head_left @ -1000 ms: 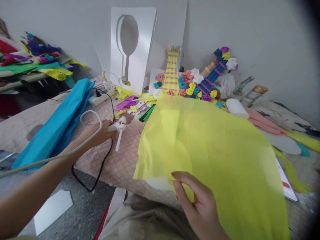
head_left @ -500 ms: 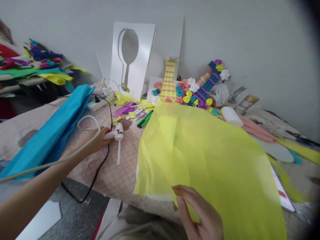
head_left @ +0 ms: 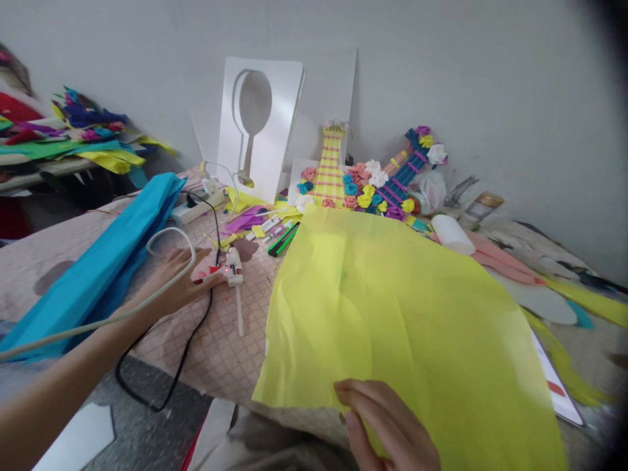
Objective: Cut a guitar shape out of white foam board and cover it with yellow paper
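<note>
A white glue gun (head_left: 234, 267) with a glue stick poking out lies on the table left of the yellow sheet. My left hand (head_left: 189, 278) is beside it, fingers spread, the fingertips at its rear end. The large yellow sheet (head_left: 373, 294) covers the middle of the table and hangs over the front edge. Over its lower edge is my right hand (head_left: 387, 418), thumb and fingers curved and apart, with nothing visible between them.
Blue folded paper (head_left: 103, 261) lies at left. A green cutter (head_left: 283, 239) is behind the glue gun. Flowered decorations (head_left: 330, 170) and a white board with a cutout (head_left: 284, 98) stand at the wall. A black cable (head_left: 184, 360) loops over the front edge.
The fingers of my left hand have opened from around the glue gun, which now rests on the table. My right hand stays over the yellow sheet's lower edge.
</note>
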Demonstrator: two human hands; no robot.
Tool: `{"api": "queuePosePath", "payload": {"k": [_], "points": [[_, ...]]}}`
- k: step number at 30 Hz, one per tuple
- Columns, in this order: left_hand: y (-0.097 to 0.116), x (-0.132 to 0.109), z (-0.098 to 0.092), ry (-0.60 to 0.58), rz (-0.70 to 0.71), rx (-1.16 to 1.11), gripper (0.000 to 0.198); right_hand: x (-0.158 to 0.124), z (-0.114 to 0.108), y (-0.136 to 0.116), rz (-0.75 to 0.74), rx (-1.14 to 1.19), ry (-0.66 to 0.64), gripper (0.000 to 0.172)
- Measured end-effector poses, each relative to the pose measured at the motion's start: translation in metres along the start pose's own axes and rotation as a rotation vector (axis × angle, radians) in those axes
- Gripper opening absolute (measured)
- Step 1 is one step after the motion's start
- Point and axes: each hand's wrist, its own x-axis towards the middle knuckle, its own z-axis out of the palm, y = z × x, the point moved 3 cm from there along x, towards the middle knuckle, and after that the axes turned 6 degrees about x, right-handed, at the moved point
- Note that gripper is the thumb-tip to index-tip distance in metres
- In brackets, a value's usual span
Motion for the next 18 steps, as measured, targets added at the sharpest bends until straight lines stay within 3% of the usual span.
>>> {"api": "queuePosePath", "payload": {"k": [2,3,7,9,13,18], "points": [[0.016,-0.018,-0.012,0.044,-0.063,-0.061,0.048,0.0,0.0,0.0,-0.022,0.001,-0.029,0.027],[0.025,-0.029,-0.012,-0.027,-0.096,-0.18,0.047,0.001,0.0,0.0,-0.034,0.002,-0.043,0.027],[0.068,-0.072,0.006,-0.494,-0.14,-0.927,0.045,0.008,-0.001,-0.002,-0.093,-0.002,-0.073,0.023],[0.084,-0.084,0.017,-0.633,-0.205,-1.155,0.041,0.013,-0.001,-0.005,-0.139,-0.009,-0.09,0.021],[0.097,-0.083,0.028,-0.595,-0.332,-1.31,0.042,0.019,0.002,-0.008,-0.195,-0.052,-0.174,0.02],[0.102,-0.078,0.033,-0.565,-0.341,-1.277,0.047,0.013,0.005,-0.006,-0.228,-0.065,-0.253,0.013]]}}
